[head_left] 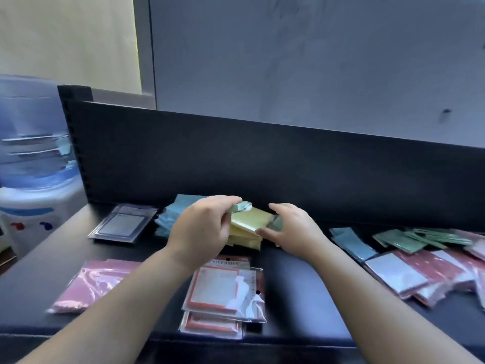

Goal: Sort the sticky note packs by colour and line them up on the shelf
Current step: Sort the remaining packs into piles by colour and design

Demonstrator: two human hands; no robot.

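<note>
I hold one yellow pack [249,218] — left hand [202,229] pinching its left end, right hand [295,229] gripping the right — just over the yellow stack [244,239] at the back edge of the shelf [291,274].

Glossy clear plastic film over yellow paper pack [249,219] held in left grip [202,227] and right grip [294,227]; same shiny wrap on orange-bordered packs [223,290] nearer; matt black shelf [301,271] beneath.

Your left hand [200,228] and right hand [295,228] hide both ends of the yellow pack [249,219]; water cooler [34,158] blurred, cut off left.
</note>
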